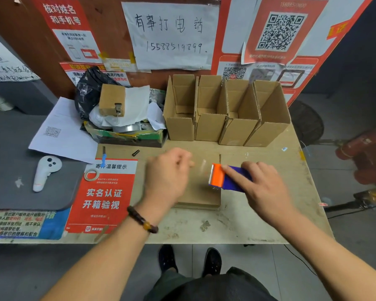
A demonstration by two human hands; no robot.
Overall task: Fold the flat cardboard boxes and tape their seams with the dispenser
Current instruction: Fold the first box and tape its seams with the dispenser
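Note:
A stack of flat cardboard boxes (201, 197) lies on the table in front of me. Above it my right hand (262, 185) grips an orange and blue tape dispenser (224, 178), its toothed blade facing left. A strip of clear tape (202, 167) stretches from the dispenser toward my left hand (168, 174), whose fingertips pinch the tape's end. Several folded boxes (224, 114) stand open in a row at the back of the table.
A cluttered low box with a black bag and papers (122, 118) sits at back left. A small tape roll (92, 174) lies on a red notice (104, 198). A white controller (44, 170) rests on a grey mat. The table edge (204, 241) is near me.

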